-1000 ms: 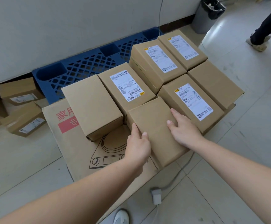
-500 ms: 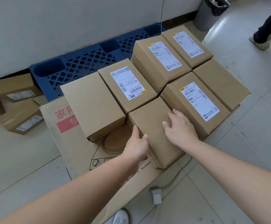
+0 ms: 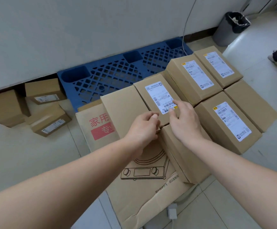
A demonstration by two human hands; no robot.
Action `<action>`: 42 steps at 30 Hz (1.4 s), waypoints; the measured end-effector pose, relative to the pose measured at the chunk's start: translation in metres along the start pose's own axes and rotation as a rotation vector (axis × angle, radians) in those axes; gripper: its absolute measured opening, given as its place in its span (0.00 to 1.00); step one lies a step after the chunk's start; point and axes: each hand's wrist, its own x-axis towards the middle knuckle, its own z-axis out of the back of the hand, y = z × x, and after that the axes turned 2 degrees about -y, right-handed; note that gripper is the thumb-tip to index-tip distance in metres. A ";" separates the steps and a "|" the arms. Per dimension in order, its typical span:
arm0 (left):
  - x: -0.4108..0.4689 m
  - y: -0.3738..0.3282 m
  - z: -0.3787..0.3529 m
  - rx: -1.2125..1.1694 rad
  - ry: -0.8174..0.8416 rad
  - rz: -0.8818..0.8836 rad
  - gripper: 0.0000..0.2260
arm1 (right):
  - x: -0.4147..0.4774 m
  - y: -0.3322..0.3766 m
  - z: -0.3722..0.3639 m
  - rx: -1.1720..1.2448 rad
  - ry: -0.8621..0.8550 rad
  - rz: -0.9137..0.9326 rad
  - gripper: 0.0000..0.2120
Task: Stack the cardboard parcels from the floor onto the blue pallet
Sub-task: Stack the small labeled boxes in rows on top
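The blue pallet (image 3: 114, 75) has a diamond lattice with dark openings. At its front, the parcels (image 3: 250, 103) are plain tan-brown cardboard. Several carry a white label (image 3: 159, 96) printed with black barcodes and text, and a small yellow tag at one corner. In front of the pallet, a flattened carton (image 3: 134, 200) of the same brown bears red characters, a red block and a black line drawing. Left of the pallet lie brown loose parcels (image 3: 50, 118) with white labels. To its right stands a grey bin (image 3: 225, 32) lined in black. The floor (image 3: 27, 162) is pale beige tile.

Both forearms outstretched, left hand (image 3: 142, 128) curled, right hand (image 3: 184, 120) loosely spread.
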 end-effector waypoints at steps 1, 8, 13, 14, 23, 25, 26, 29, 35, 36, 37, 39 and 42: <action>0.000 -0.007 0.015 0.008 -0.028 -0.029 0.11 | 0.001 0.015 -0.005 0.018 -0.006 0.007 0.19; 0.002 -0.030 0.130 0.019 -0.181 -0.088 0.11 | 0.010 0.116 -0.054 0.145 -0.057 0.053 0.16; 0.010 -0.033 0.219 -0.021 -0.344 -0.111 0.12 | 0.013 0.185 -0.096 0.190 -0.071 0.083 0.15; 0.012 -0.032 0.237 -0.022 -0.378 -0.109 0.11 | 0.014 0.199 -0.105 0.192 -0.068 0.094 0.15; 0.032 -0.011 0.386 -0.219 -0.674 0.060 0.12 | 0.023 0.318 -0.189 0.210 0.049 0.195 0.16; 0.038 -0.003 0.409 -0.243 -0.710 0.088 0.12 | 0.025 0.338 -0.210 0.214 0.087 0.216 0.16; 0.041 0.001 0.419 -0.251 -0.720 0.098 0.11 | 0.026 0.346 -0.221 0.217 0.108 0.222 0.16; 0.054 0.014 0.446 -0.272 -0.753 0.105 0.09 | 0.029 0.362 -0.256 0.217 0.171 0.221 0.16; 0.099 0.039 0.486 -0.265 -0.756 0.177 0.13 | 0.046 0.378 -0.324 0.190 0.277 0.190 0.17; 0.108 0.042 0.491 -0.266 -0.760 0.185 0.14 | 0.051 0.379 -0.335 0.186 0.299 0.180 0.18; 0.117 0.047 0.497 -0.275 -0.763 0.192 0.14 | 0.056 0.380 -0.346 0.185 0.319 0.171 0.18; 0.137 0.057 0.506 -0.290 -0.772 0.212 0.11 | 0.066 0.380 -0.365 0.172 0.352 0.162 0.17; 0.162 0.065 0.519 -0.280 -0.792 0.242 0.10 | 0.079 0.378 -0.390 0.164 0.405 0.157 0.16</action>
